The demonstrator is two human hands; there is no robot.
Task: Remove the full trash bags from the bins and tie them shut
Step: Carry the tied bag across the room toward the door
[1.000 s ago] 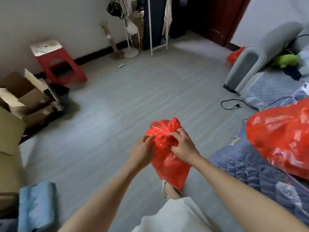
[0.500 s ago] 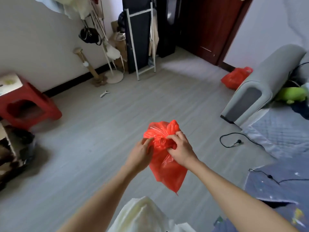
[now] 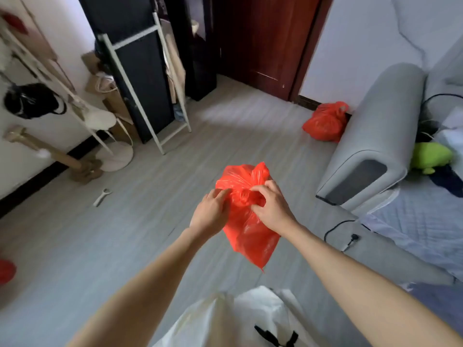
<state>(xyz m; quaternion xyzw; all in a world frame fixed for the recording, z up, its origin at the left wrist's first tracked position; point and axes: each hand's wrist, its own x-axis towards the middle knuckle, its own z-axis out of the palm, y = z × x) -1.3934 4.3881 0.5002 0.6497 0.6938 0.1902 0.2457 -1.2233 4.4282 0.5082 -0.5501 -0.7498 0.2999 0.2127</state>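
Both hands stay at the red bag [image 3: 246,229]; left hand [image 3: 211,214] and right hand [image 3: 271,209] pinch its neck, mid-knot; next, pull tight

Grey plank floor [image 3: 75,246], white walls [image 3: 363,33], dark red door [image 3: 263,41], grey sofa [image 3: 380,126].
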